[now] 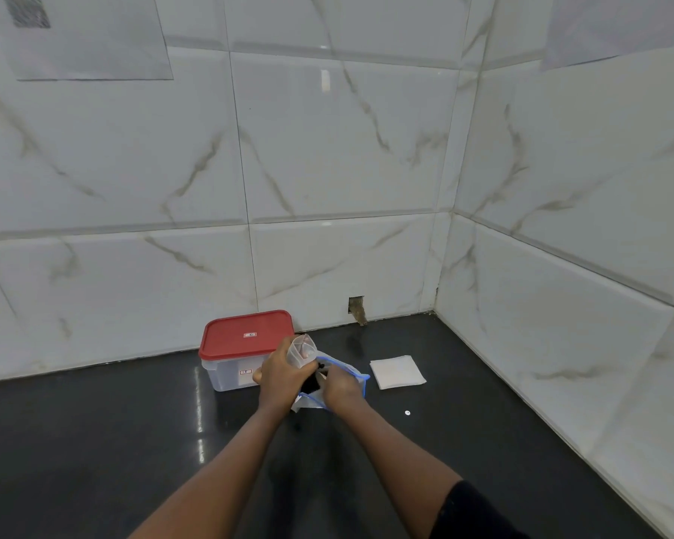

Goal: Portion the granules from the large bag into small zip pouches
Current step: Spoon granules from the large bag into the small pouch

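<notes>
A person is standing at a dark glossy table (pixel 94 441) set in a corner of marble-tiled walls, with both bare arms reaching forward. The left hand (pixel 285 373) is gripping a small clear zip pouch (pixel 301 350), fingers curled round its neck so the mouth is pointing upward. The right hand (pixel 341 389) is working at the mouth of the large bag (pixel 353 373), a clear bag with a blue zip edge lying on the table just beside the left hand; its fingers are curled, but whether they are pinching the bag or the granules cannot be told. Dark granules (pixel 311 384) are showing between the two hands. The pouch mouth looks narrow, so granules are likely to be spilling onto the table if the bag is tipping too fast. A red-lidded container (pixel 246 336) is sitting just behind the left hand and is limiting room there. A stack of flat white pouches (pixel 397 371) is lying near the right. Open table is stretching toward the person.
</notes>
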Demonstrator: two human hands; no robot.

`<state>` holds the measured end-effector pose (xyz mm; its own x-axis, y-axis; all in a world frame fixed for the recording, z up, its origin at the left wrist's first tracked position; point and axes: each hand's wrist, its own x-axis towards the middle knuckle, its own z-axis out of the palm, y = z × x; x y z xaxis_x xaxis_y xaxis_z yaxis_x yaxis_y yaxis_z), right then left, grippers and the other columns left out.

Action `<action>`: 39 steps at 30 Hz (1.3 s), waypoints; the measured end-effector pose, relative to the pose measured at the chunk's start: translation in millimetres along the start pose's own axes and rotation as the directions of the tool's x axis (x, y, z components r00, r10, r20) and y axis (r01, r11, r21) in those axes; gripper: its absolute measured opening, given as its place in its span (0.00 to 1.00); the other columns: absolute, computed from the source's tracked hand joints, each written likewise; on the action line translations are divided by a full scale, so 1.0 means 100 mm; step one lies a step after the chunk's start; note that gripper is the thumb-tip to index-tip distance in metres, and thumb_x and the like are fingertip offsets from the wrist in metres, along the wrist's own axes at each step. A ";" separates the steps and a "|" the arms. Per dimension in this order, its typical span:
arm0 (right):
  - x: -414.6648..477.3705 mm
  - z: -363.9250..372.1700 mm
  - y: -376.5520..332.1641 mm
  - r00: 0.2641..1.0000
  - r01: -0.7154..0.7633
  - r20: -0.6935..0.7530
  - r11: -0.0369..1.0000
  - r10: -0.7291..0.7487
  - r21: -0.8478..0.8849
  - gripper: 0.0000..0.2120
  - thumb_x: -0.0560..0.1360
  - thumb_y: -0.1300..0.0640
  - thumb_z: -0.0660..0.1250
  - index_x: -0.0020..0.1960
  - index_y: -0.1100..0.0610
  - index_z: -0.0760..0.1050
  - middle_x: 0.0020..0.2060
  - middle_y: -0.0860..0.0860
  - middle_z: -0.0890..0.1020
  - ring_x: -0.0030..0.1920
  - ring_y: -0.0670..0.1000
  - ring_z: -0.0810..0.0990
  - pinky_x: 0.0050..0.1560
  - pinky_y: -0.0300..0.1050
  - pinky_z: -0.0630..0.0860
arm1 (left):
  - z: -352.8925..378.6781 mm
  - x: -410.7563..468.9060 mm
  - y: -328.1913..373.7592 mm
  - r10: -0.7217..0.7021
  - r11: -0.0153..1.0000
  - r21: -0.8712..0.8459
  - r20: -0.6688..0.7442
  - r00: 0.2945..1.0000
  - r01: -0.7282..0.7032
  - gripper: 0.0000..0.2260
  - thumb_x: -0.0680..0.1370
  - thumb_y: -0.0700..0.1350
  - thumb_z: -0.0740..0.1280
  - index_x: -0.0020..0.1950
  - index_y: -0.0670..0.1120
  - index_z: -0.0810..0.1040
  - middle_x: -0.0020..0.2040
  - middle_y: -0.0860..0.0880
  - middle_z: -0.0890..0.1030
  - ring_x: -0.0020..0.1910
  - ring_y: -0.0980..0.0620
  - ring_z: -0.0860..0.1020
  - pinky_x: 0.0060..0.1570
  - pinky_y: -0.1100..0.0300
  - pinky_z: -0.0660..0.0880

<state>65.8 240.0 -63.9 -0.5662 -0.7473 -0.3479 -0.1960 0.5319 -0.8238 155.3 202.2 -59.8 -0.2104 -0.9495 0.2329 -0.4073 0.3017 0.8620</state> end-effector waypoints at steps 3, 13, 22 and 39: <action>-0.04 -0.02 0.00 0.998 -0.045 -0.040 0.998 0.047 0.031 0.13 0.80 0.62 0.54 0.58 0.64 0.74 0.37 0.52 0.75 0.44 0.51 0.75 0.44 0.40 0.72 | -0.01 -0.02 -0.01 0.002 1.000 -0.012 -0.007 1.000 -0.003 0.16 0.71 0.46 0.73 0.57 0.50 0.75 0.44 0.52 0.78 0.45 0.53 0.74 0.39 0.66 0.64; -0.22 -0.10 -0.04 0.986 0.161 0.051 0.978 -0.156 -0.136 0.07 0.80 0.65 0.53 0.51 0.54 0.66 0.48 0.56 0.72 0.54 0.57 0.74 0.57 0.45 0.70 | -0.02 -0.05 -0.04 0.004 0.999 -0.049 -0.002 1.000 -0.004 0.15 0.70 0.46 0.73 0.55 0.50 0.76 0.44 0.52 0.79 0.46 0.51 0.76 0.45 0.59 0.69; -0.27 -0.16 0.01 0.972 0.231 0.124 0.889 -0.198 -0.396 0.16 0.80 0.63 0.55 0.65 0.62 0.72 0.63 0.60 0.75 0.64 0.59 0.73 0.62 0.46 0.70 | -0.01 -0.14 0.04 0.017 1.000 -0.019 0.008 1.000 -0.017 0.14 0.70 0.46 0.73 0.55 0.52 0.76 0.43 0.55 0.78 0.45 0.54 0.74 0.45 0.62 0.66; -0.44 -0.15 -0.06 0.998 0.017 0.057 0.990 -0.025 0.137 0.12 0.80 0.66 0.53 0.58 0.63 0.72 0.43 0.58 0.78 0.38 0.53 0.76 0.27 0.33 0.74 | -0.05 -0.22 -0.05 0.023 1.000 -0.001 0.017 1.000 -0.023 0.13 0.72 0.47 0.72 0.54 0.54 0.75 0.44 0.54 0.78 0.47 0.53 0.76 0.52 0.56 0.70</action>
<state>79.8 276.1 -36.7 -0.5142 -0.7820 -0.3522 -0.0942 0.4597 -0.8831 166.5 221.6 -67.0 -0.2346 -0.9406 0.2454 -0.4012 0.3236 0.8569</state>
